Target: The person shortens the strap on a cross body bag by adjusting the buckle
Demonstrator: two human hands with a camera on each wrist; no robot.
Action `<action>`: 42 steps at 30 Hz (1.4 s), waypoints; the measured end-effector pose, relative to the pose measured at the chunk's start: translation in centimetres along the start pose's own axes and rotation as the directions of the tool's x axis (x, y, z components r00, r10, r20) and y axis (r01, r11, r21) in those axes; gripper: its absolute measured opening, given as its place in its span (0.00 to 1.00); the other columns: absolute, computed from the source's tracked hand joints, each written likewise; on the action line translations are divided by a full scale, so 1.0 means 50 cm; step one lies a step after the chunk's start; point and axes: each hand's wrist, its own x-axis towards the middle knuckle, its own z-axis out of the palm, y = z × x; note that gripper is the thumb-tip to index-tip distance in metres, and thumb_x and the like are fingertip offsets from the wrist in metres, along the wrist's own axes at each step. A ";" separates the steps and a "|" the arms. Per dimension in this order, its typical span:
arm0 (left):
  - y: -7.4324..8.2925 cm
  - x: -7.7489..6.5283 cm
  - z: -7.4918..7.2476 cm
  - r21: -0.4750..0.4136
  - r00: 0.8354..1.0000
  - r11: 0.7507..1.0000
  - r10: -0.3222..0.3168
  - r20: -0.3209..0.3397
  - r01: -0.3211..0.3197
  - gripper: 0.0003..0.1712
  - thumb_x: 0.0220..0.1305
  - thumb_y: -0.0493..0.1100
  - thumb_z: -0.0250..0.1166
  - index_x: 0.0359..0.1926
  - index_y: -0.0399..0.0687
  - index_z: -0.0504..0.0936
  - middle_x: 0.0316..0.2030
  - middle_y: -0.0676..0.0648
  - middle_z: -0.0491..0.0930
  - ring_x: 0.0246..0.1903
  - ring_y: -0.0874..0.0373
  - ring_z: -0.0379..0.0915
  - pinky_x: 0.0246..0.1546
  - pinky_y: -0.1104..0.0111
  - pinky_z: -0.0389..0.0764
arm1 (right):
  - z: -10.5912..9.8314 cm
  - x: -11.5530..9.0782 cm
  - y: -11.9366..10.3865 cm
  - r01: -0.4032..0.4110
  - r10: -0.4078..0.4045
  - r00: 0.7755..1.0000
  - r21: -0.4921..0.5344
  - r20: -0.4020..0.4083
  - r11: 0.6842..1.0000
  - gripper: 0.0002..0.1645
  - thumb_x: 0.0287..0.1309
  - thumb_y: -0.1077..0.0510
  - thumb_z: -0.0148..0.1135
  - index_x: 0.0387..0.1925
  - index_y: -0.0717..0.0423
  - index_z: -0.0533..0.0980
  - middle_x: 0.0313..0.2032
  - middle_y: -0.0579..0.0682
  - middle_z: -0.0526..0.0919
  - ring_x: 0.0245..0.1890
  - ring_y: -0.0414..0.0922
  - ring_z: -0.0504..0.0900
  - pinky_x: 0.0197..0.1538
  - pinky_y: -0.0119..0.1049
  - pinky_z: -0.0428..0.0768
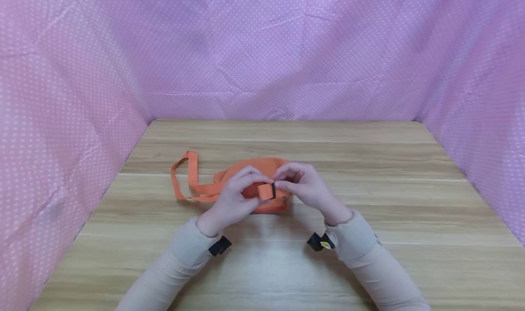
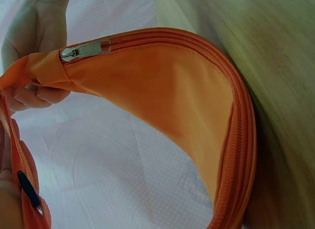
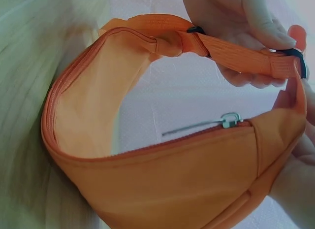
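Observation:
An orange waist bag [image 1: 262, 166] stands on the table, bent into a curve with its zip along the edge. My left hand [image 1: 233, 196] grips its webbing strap [image 3: 236, 54], thumb and fingers close to a black buckle [image 1: 273, 191]. From the other side my right hand [image 1: 306, 186] pinches the strap where it joins the end of the bag, fingertips right by that buckle. A metal zip pull [image 2: 83, 50] sits at this end of the zip. In the right wrist view a second black strap slider [image 3: 195, 30] shows beside the left hand.
A loose loop of the strap [image 1: 193, 170] trails out left of the bag over the wooden table [image 1: 369, 156]. Pink dotted cloth [image 1: 262, 51] hangs round the back and both sides. Each sleeve cuff carries a black wrist mount [image 1: 220, 246].

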 end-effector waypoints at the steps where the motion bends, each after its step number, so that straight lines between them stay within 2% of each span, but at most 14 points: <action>1: 0.001 0.000 0.000 0.001 1.000 1.000 0.000 0.001 0.000 0.18 0.50 0.25 0.66 0.44 0.42 0.82 0.38 0.49 0.76 0.42 0.58 0.71 0.48 0.67 0.74 | -0.001 0.000 0.001 -0.007 0.007 1.000 0.004 0.005 1.000 0.09 0.56 0.72 0.60 0.40 0.72 0.75 0.29 0.44 0.81 0.24 0.34 0.74 0.27 0.27 0.73; 5: 0.002 0.000 0.003 0.021 1.000 1.000 -0.007 0.002 0.007 0.20 0.49 0.26 0.67 0.45 0.42 0.81 0.38 0.49 0.77 0.42 0.58 0.72 0.49 0.66 0.75 | -0.002 -0.002 0.002 -0.015 0.014 1.000 0.042 0.027 0.999 0.11 0.56 0.72 0.60 0.41 0.73 0.74 0.28 0.36 0.81 0.25 0.33 0.75 0.28 0.25 0.72; 13: 0.001 -0.002 0.005 0.077 1.000 0.997 -0.025 0.012 0.024 0.24 0.48 0.25 0.67 0.48 0.42 0.77 0.41 0.47 0.78 0.42 0.57 0.74 0.45 0.66 0.77 | -0.002 -0.008 -0.001 -0.017 0.016 0.999 0.030 0.032 0.999 0.12 0.53 0.69 0.65 0.41 0.67 0.76 0.28 0.43 0.81 0.26 0.36 0.77 0.28 0.27 0.73; 17: 0.002 -0.001 -0.008 0.113 0.997 0.993 -0.033 0.065 0.025 0.25 0.49 0.28 0.69 0.50 0.41 0.76 0.43 0.46 0.78 0.44 0.58 0.74 0.47 0.66 0.77 | -0.003 -0.011 0.000 -0.058 0.058 0.998 0.038 0.016 0.998 0.12 0.53 0.67 0.65 0.40 0.68 0.77 0.28 0.44 0.82 0.26 0.37 0.77 0.28 0.28 0.74; 20: 0.000 -0.001 -0.024 0.153 0.997 0.988 -0.023 0.080 0.011 0.24 0.50 0.32 0.72 0.50 0.39 0.77 0.44 0.45 0.80 0.44 0.57 0.74 0.46 0.66 0.77 | -0.009 -0.014 0.001 -0.090 0.090 0.996 0.057 -0.010 0.994 0.12 0.53 0.67 0.65 0.40 0.69 0.77 0.28 0.43 0.82 0.26 0.39 0.78 0.29 0.29 0.76; 23: -0.001 -0.001 -0.038 0.185 0.998 0.983 -0.029 0.059 0.018 0.20 0.51 0.33 0.71 0.47 0.40 0.78 0.38 0.46 0.81 0.37 0.59 0.74 0.38 0.69 0.78 | -0.016 -0.017 0.003 -0.113 0.115 0.993 0.063 -0.032 0.992 0.11 0.53 0.66 0.65 0.40 0.67 0.78 0.28 0.43 0.82 0.27 0.41 0.78 0.30 0.31 0.77; 28: 0.005 -0.003 -0.055 0.198 0.995 0.978 -0.081 0.060 0.068 0.16 0.51 0.30 0.70 0.42 0.41 0.80 0.29 0.50 0.79 0.29 0.62 0.71 0.29 0.72 0.75 | -0.023 -0.019 0.006 -0.092 0.093 0.996 0.053 -0.015 0.994 0.09 0.53 0.67 0.65 0.37 0.68 0.78 0.27 0.43 0.81 0.25 0.39 0.77 0.29 0.31 0.77; 31: 0.011 -0.004 -0.065 0.218 0.990 0.972 -0.113 0.087 0.092 0.13 0.51 0.31 0.71 0.38 0.42 0.79 0.29 0.51 0.78 0.29 0.63 0.70 0.31 0.71 0.76 | -0.028 -0.019 0.010 -0.073 0.073 0.997 0.056 0.002 0.996 0.08 0.53 0.69 0.64 0.36 0.70 0.78 0.26 0.43 0.81 0.23 0.37 0.76 0.27 0.29 0.76; 34: 0.014 -0.008 -0.079 0.234 0.982 0.963 -0.163 0.098 0.136 0.11 0.53 0.31 0.70 0.36 0.43 0.78 0.29 0.52 0.78 0.30 0.63 0.70 0.32 0.71 0.76 | -0.038 -0.020 0.016 -0.079 0.081 0.997 0.060 -0.019 0.995 0.08 0.53 0.69 0.63 0.36 0.71 0.77 0.25 0.42 0.81 0.23 0.36 0.76 0.26 0.28 0.76; 38: 0.010 -0.018 -0.106 0.216 0.968 0.951 -0.241 0.074 0.220 0.11 0.53 0.29 0.68 0.34 0.44 0.76 0.27 0.53 0.76 0.29 0.63 0.69 0.30 0.71 0.75 | -0.056 -0.023 0.025 -0.107 0.110 0.992 0.060 -0.054 0.992 0.07 0.52 0.70 0.63 0.35 0.68 0.78 0.25 0.41 0.81 0.23 0.37 0.77 0.27 0.30 0.79; 42: 0.005 -0.024 -0.120 0.201 0.959 0.947 -0.271 0.087 0.249 0.11 0.53 0.29 0.68 0.32 0.46 0.75 0.26 0.54 0.75 0.30 0.62 0.69 0.29 0.72 0.75 | -0.070 -0.025 0.028 -0.114 0.116 0.993 0.051 -0.025 0.992 0.05 0.53 0.69 0.63 0.35 0.64 0.78 0.25 0.42 0.81 0.24 0.37 0.78 0.28 0.31 0.80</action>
